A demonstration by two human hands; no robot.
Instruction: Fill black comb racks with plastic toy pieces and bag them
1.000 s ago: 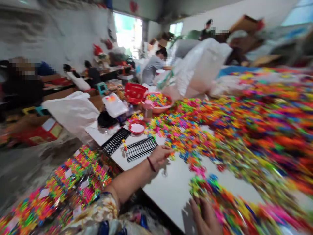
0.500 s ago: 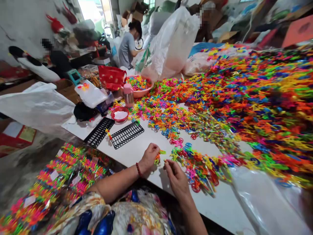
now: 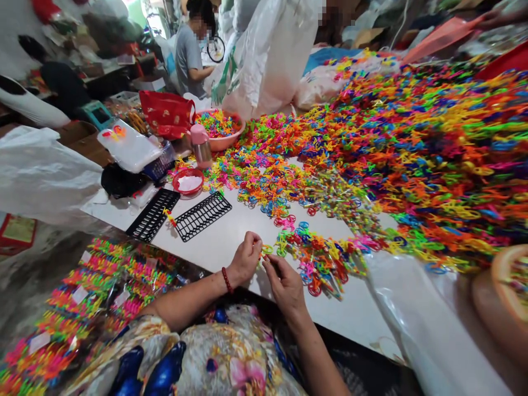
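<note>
Close together over the near table edge, both hands work on a small colourful plastic toy piece (image 3: 267, 250), yellow-green and orange where it shows. My left hand (image 3: 244, 260), with a red bead bracelet at the wrist, pinches it between thumb and fingers. My right hand (image 3: 285, 287) brings its thumb and fingertips together at the lower side of the same piece; what exactly lies in that pinch is too small to make out. Just right of the hands lies a small heap of plastic pieces (image 3: 309, 256) in many colours.
Black slotted racks (image 3: 204, 216) lie left of the hands, near a red basket (image 3: 188, 181) and a pink-lidded bottle (image 3: 201, 146). A big pile of plastic pieces (image 3: 412, 148) covers the right side. Bagged pieces (image 3: 103, 291) are at lower left. A person (image 3: 187, 58) works behind.
My right hand has come up to my left hand, so their fingertips now meet at the piece. The view has shifted, and an orange tub has come into sight at the right.
</note>
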